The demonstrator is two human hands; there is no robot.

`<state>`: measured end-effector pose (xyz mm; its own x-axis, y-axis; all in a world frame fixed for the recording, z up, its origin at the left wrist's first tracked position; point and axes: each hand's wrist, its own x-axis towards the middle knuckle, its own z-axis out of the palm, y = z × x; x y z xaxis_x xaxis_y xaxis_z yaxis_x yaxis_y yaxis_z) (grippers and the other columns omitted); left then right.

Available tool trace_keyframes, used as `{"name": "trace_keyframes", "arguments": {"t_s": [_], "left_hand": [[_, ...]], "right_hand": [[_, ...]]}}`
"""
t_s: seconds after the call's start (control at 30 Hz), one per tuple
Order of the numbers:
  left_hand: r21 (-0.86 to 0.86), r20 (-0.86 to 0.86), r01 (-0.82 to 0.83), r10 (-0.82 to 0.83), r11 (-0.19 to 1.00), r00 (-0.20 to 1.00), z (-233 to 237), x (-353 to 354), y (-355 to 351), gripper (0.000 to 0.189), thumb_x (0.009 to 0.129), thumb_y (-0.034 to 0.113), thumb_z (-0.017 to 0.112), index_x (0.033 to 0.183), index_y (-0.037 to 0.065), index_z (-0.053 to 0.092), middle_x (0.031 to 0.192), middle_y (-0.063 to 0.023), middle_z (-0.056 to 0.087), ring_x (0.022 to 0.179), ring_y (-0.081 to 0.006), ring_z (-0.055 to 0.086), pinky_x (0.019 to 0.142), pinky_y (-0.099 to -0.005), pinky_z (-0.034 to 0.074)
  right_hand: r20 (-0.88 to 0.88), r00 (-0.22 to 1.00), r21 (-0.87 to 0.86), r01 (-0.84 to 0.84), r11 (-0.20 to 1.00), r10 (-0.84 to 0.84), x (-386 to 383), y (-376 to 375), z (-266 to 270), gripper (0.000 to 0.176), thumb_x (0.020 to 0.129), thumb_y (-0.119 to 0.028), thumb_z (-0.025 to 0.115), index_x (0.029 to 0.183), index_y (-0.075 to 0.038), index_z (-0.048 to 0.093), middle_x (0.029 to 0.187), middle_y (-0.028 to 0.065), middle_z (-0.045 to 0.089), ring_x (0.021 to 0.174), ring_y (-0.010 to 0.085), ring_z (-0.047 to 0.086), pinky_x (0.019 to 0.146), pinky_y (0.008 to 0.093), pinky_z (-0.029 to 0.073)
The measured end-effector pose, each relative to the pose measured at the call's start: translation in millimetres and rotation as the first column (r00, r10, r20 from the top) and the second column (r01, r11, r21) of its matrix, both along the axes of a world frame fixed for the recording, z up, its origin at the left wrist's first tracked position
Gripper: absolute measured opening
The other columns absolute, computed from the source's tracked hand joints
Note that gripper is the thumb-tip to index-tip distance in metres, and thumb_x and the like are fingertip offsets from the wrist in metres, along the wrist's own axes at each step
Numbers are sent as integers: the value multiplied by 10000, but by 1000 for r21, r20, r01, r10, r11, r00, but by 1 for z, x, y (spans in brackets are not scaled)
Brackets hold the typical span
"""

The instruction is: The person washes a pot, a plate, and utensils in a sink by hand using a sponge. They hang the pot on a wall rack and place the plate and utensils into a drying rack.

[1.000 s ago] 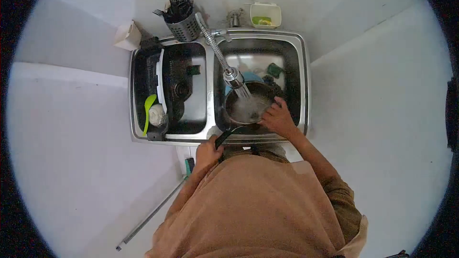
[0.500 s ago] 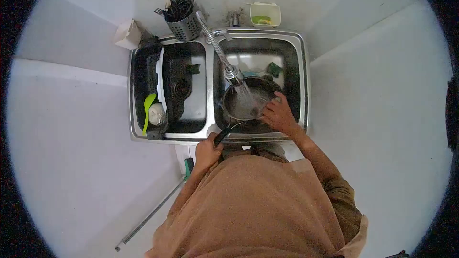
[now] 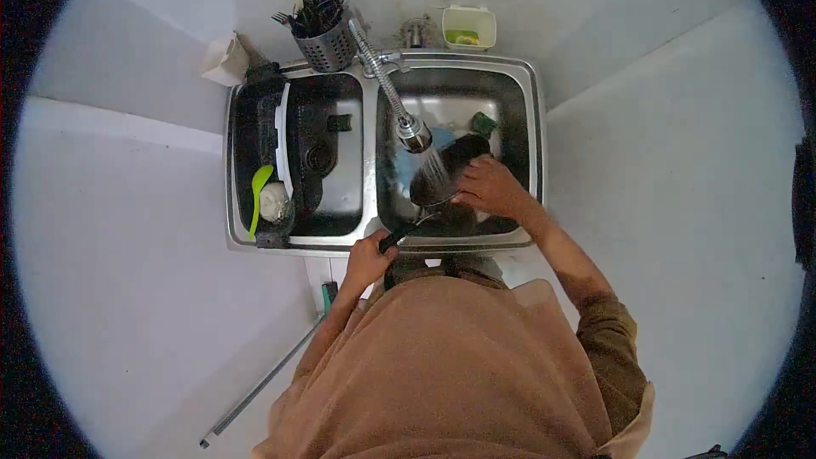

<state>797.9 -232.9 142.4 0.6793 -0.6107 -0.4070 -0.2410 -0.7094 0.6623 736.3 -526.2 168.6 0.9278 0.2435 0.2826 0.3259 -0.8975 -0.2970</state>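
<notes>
- The pan (image 3: 464, 155) is tilted in the right basin (image 3: 515, 195), 1 of the 2 basins of the sink.
- The left hand (image 3: 367, 263) has its fingers closed around the black handle (image 3: 396, 236), at the front edge of the sink.
- The right hand (image 3: 493, 187) is at the pan's right side, its fingers bent and close together against the rim; whether they clamp it, I cannot tell.
- Water (image 3: 436, 172) sprays from the faucet (image 3: 413, 133) onto the pan.
- A blue item (image 3: 404, 167) lies partly hidden behind the pan, and a green sponge (image 3: 483, 124) is beyond it.
- The left basin (image 3: 343, 204) has a dark green pad (image 3: 339, 123) near the drain (image 3: 319, 158).
- At its left side are a long white item (image 3: 283, 140), a lime green spoon (image 3: 259, 191) and, beside the spoon, a pale round item (image 3: 274, 202).
- Behind the sink, a metal holder (image 3: 328, 51) contains dark cutlery (image 3: 318, 14); a small white container (image 3: 490, 27) holds something yellow-green.
</notes>
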Motion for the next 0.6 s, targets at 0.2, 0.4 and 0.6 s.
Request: {"name": "trace_keyframes", "arguments": {"t_s": [0.2,0.4,0.6], "left_hand": [[87,-17,201,-201,976,980,-12,7,-11,416,724,314,602,1049,57,567,822,-218,605,795,-359,588,718,-431,462],[105,-50,298,-294,949,954,-12,2,-36,425,752,378,581,1012,41,571,819,-216,606,794,-362,588,708,-442,461],[89,4,388,-390,917,921,-20,17,-53,401,741,378,597,954,40,574,805,-203,610,794,-360,590,697,-441,468]], "right_hand": [[-346,932,49,-99,994,110,29,-16,11,302,729,-381,595,671,-89,547,616,92,527,657,275,552,663,412,423],[-582,812,43,-28,999,47,55,-29,28,273,694,-375,614,715,-103,609,697,118,598,711,311,584,615,422,441],[-636,767,35,-86,996,88,63,-39,39,251,681,-347,616,757,-108,629,731,128,609,726,311,583,641,419,445]]}}
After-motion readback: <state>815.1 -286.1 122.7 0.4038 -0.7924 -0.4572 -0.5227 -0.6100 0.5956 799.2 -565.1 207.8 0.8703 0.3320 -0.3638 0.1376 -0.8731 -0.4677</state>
